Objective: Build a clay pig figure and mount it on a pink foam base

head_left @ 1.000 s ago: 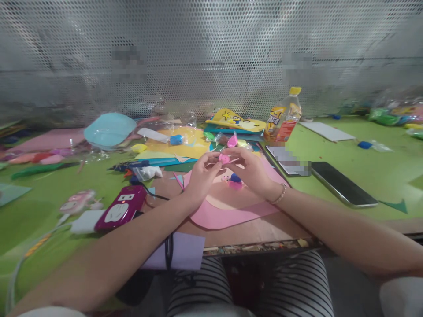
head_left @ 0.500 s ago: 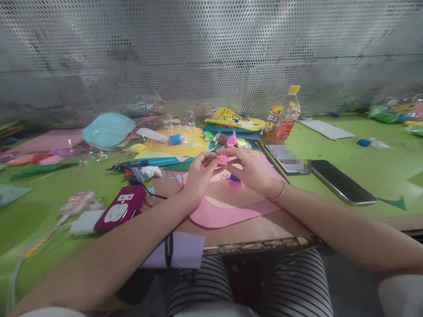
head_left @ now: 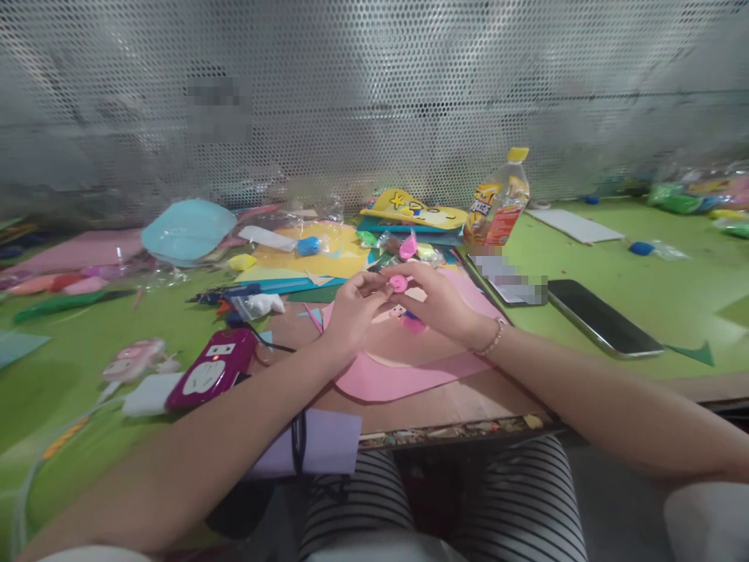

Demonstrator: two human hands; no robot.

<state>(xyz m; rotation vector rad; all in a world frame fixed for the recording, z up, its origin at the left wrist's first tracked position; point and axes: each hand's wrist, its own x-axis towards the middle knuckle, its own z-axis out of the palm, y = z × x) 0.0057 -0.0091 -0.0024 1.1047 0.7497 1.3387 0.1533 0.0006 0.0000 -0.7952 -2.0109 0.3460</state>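
A small pink spiral of modelling clay (head_left: 399, 283) sits between the fingertips of both hands. My left hand (head_left: 358, 306) pinches it from the left, and my right hand (head_left: 441, 300) grips it from the right, fingers curled over its top. Both hands hover just above a pink paper cutout (head_left: 386, 384) that carries a paler peach shape (head_left: 380, 343). On that shape lies a little figure in pink and blue (head_left: 414, 320), partly covered by my right hand.
A power strip (head_left: 214, 368) with cables and a glue gun (head_left: 234, 292) are left of my hands. Clay packets (head_left: 408, 245) and coloured papers (head_left: 275, 265) lie beyond. A bottle (head_left: 498, 204), a phone (head_left: 604, 318) and a white board (head_left: 574, 225) are on the right.
The pink clay spiral has turned a little and shifted slightly right between my fingers. The hands stay in nearly the same place; the whole view has moved slightly.
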